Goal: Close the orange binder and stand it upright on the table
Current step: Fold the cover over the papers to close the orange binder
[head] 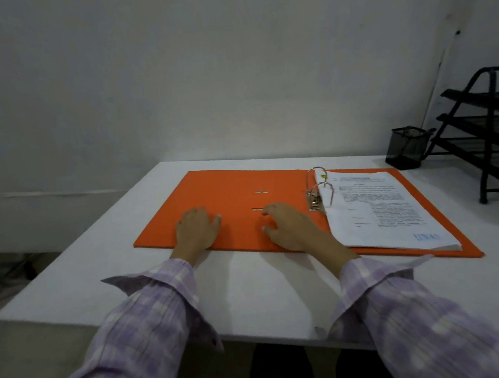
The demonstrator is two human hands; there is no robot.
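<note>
While the orange binder lies open flat on the white counter, both hands rest on its left cover.
Left hand and right hand lie palm-down, fingers spread, each grip holding nothing; ring mechanism and printed pages sit just right of the right hand.

the top sheet of the paper stack, lying in the open orange binder just right of the right hand, carries lines of printed text too small and blurred to read. a blue logo sits at its near right corner; its letters cannot be made out.
</note>
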